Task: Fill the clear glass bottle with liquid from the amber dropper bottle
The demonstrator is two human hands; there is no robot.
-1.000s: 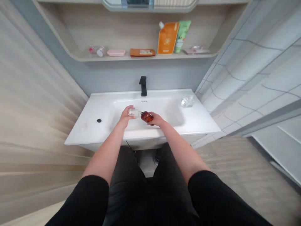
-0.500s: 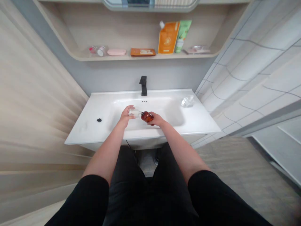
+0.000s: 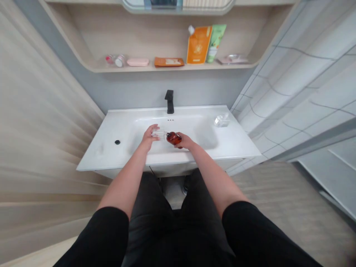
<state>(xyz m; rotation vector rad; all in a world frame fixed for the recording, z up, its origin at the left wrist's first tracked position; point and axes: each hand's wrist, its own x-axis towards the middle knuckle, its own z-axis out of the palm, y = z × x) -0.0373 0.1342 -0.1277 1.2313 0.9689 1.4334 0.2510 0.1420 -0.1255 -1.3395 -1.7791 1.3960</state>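
Barely anything has shifted since the last frame: you are holding both hands together in the same spot above the white washbasin (image 3: 111, 128). Your left hand (image 3: 148, 137) has its fingers curled round a small clear piece (image 3: 158, 134), pinching it from the side; it is too small to tell whether it is a cap, a pump or a little cup. Your right hand (image 3: 185, 141) wraps an amber bottle (image 3: 174, 138), whose narrow end points at the clear piece, touching it or nearly so. The bottle hangs over the middle of the basin. Behind it stands a black faucet (image 3: 169, 102), a clear soap dish (image 3: 221, 120) sits to the right, and the shelf (image 3: 94, 69) above carries an orange pouch (image 3: 197, 45) and a green tube (image 3: 216, 39).
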